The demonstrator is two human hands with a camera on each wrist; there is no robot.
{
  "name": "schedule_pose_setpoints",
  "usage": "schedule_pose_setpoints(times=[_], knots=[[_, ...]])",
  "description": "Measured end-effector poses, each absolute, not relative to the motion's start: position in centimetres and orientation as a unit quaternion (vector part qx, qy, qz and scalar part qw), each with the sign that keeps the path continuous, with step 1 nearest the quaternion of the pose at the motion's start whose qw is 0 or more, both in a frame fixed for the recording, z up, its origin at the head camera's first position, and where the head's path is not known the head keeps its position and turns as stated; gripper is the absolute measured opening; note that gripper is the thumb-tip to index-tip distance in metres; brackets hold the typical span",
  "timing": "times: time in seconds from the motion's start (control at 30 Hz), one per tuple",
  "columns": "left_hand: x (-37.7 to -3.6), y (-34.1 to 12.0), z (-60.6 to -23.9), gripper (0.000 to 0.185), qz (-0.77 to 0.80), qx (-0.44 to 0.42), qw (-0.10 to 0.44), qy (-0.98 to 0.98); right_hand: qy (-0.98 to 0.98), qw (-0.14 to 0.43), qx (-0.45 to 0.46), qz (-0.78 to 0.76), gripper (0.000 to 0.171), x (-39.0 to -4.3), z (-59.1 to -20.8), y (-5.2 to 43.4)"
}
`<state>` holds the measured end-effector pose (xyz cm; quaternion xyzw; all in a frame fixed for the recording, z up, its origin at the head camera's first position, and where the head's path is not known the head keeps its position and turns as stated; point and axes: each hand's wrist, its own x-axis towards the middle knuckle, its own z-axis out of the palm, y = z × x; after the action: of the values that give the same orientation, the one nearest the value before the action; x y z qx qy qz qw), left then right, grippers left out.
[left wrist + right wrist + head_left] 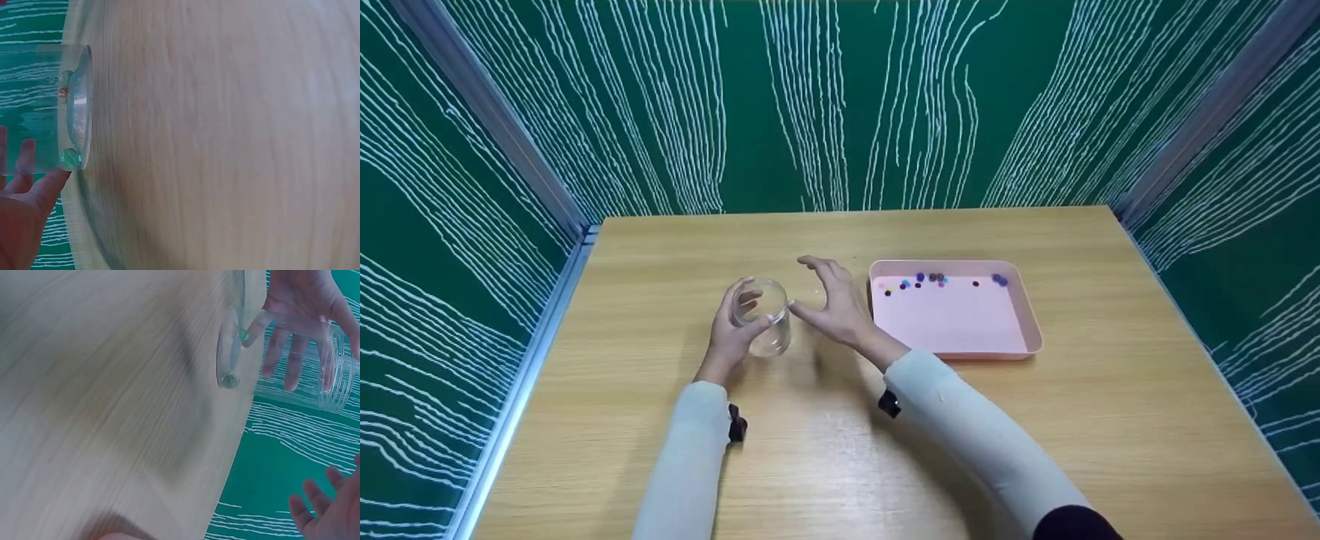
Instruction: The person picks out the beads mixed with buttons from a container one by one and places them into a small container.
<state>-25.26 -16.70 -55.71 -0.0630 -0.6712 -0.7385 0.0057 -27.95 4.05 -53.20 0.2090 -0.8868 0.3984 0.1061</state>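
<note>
My left hand (726,336) grips a clear jar (772,343) from its left side, fingers behind and thumb across the front near the rim. The jar stands upright on the table, its mouth uncovered. A few marbles lie at its bottom, among them a green marble (71,158) in the left wrist view. To the right of the jar, my right hand (844,309) is raised with fingers spread and nothing between them. Its thumb tip overlaps the jar's rim in the head view. Spread fingers of this right hand (332,512) also show in the right wrist view.
A shallow pink tray (960,322) lies right of the right hand. Small coloured balls (934,277) are scattered along its far side, several of them dark or blue. Green walls (870,97) with white wavy lines enclose the wooden table (810,465) at the back and sides.
</note>
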Motion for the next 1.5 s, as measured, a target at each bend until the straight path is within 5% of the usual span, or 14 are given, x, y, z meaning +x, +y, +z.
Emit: schedule_pose_setpoints(times=[1.5], knots=[[-25.4, -16.9, -55.8, 0.070, -0.727, -0.073, -0.018, -0.683, -0.880, 0.120, 0.106, 0.447, 0.048, -29.9, -52.4, 9.4]])
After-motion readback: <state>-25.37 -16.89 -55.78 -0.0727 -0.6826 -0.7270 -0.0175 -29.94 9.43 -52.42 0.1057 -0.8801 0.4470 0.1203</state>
